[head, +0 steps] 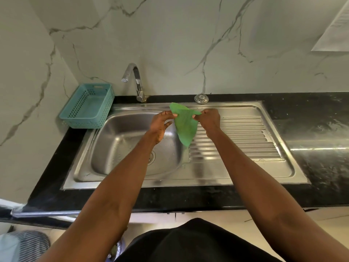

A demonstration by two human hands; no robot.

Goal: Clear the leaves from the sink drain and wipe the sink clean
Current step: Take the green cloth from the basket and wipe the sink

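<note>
- The green cloth [186,127] is thin, soft and light; it hangs limp in a point between my hands, over the divide between the sink basin [120,140] and the ribbed drainboard [238,137].
- It looks damp, so I judge it will cling and bunch, not hold any shape; best taken by its top edge or corners, as I have it, then folded into a pad for wiping.
- My left hand [160,125] is closed in a pinch on the cloth's upper left edge, thumb and fingertips together, other fingers loosely curled.
- My right hand [209,120] is closed on the upper right corner in the same way, fingers tucked in.
- Neither hand touches the steel; both are held above it.
- The drain [152,156] is partly hidden behind my left forearm; what shows looks free of leaves, and water drops sit on the basin floor.
- The strainer cap [201,98] lies on the black counter [302,110] behind the drainboard, well apart from the drain.
</note>
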